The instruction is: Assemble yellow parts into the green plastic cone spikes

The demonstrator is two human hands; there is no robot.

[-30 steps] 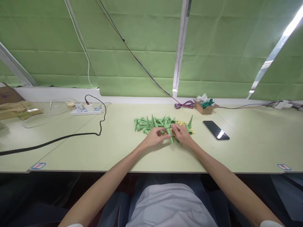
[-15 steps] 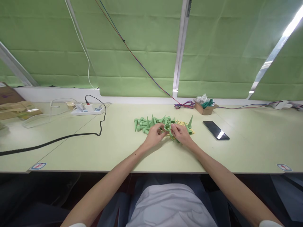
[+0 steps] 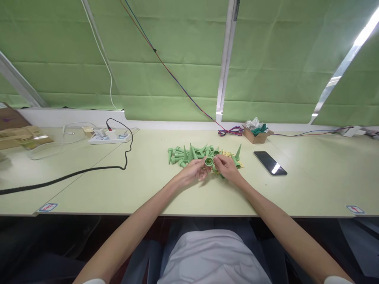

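A hollow green plastic spike is held over the table with its round ringed opening facing me. My left hand grips the rim on its left side, thumb on top and the other fingers curled beneath. My right hand pinches the same spike from the right; its thumb is mostly hidden. Right behind the hands lies a pile of green spikes, some standing point up. Small yellow parts are heaped behind my right hand, partly covered by spikes.
A black phone lies to the right. Behind it stands a small cardboard box with clear plastic and green material, beside coiled wires. At left are a power strip and a black cable across the table.
My left hand has turned and dropped slightly, its fingers now curled below the spike. The spike's opening sits a little lower and tilts differently. My right hand has hardly moved.
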